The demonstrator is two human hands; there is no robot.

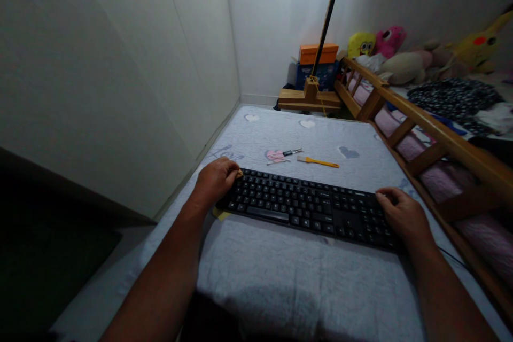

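from the head view i see a long black plastic keyboard (296, 202) lying slantwise between the two sets of fingers, on a pale blue-grey cloth (296, 272) printed with hearts. the left hand (216, 179) is at its left end, thumb and forefinger pinched together on what looks like a small tan scrap (239, 173) at the far corner; i can't make out what the scrap is, nor what the other left fingers do underneath. the right hand (406, 216) has its thumb and forefinger closed on the far right corner, the rest curled along the short edge, mostly hidden from me. a flat yellow patch (222, 215) peeks out under the near left corner, just below the left fingers, and i can't tell whether it joins the scrap. beyond the fingers and between them lie a yellow-handled flat brush (320, 162), a small dark-handled tool with a metal tip (287, 153) and a thin white stick (279, 162). what worries me is an uneven hold: if one end rose quicker than the other, i think the keyboard could twist out of the right pinch. a push away from me might sweep the far edge into the brush and the stick. a thin black cable (452, 257) runs out past the right wrist, and a tug to the left could pull it taut. pressing hard might also ruck up the soft cloth and let the keyboard slide.
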